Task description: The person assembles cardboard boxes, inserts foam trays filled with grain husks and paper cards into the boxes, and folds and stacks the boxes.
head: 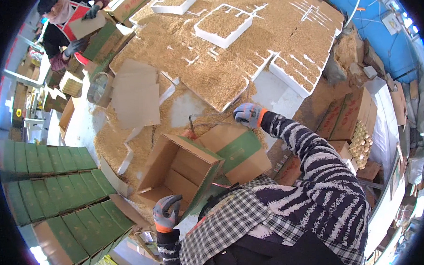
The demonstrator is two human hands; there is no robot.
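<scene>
An open cardboard box [185, 172] with green outer panels stands tilted before me, its inside bare. At its near left edge, my left hand [167, 209], in a grey glove with an orange cuff, has its fingers curled against the box wall. Right of the opening, a brown and green cardboard box piece [238, 149] slopes down. Just beyond its far edge is my right hand [247, 114], gloved alike, with fingers curled; what lies under them is hidden. A thin metal rod [191, 123] lies beyond the open box, among tan loose granules [210, 91].
White foam trays [225, 41] of granules cover the far table. Flat cardboard sheets [135, 93] lie at left. Green boxes [69, 195] are stacked at lower left. A co-worker [67, 32] holds cardboard at upper left. Boxes [349, 115] and egg trays [360, 147] stand right.
</scene>
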